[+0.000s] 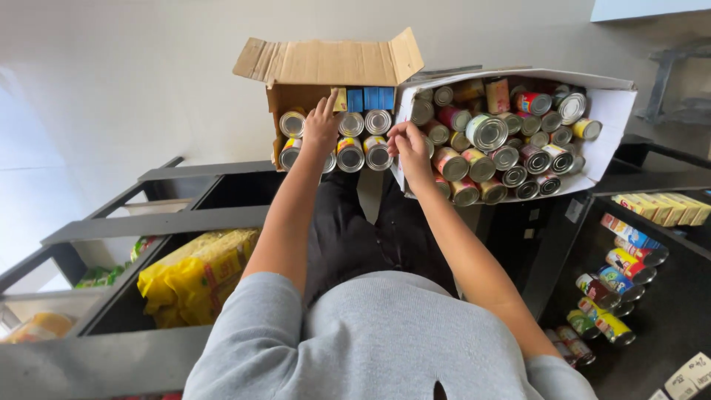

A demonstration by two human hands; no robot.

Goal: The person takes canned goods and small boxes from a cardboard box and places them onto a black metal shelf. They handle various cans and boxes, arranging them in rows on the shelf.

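1. Resting among the upright tins in the brown cardboard box, the left hand has its fingers spread over the can tops, touching one near the box's left side; whether it grips a tin I cannot tell.
2. Tins like these are, by my judgement, stiff, fairly heavy for their size, and smooth on the metal ends, so the ribbed or labelled side wall offers a surer hold than the slick lid.
3. Just beside it, the right hand is curled, fingertips pressed together at the left edge of the white box; what it pinches, if anything, is hidden.
4. That white box holds a loose jumble of mixed cans, some tilted, likely to roll or shift when one is pulled out.
5. Farther out, dark shelves carry a yellow bag on the left, and more cans and yellow packets lie on the right.
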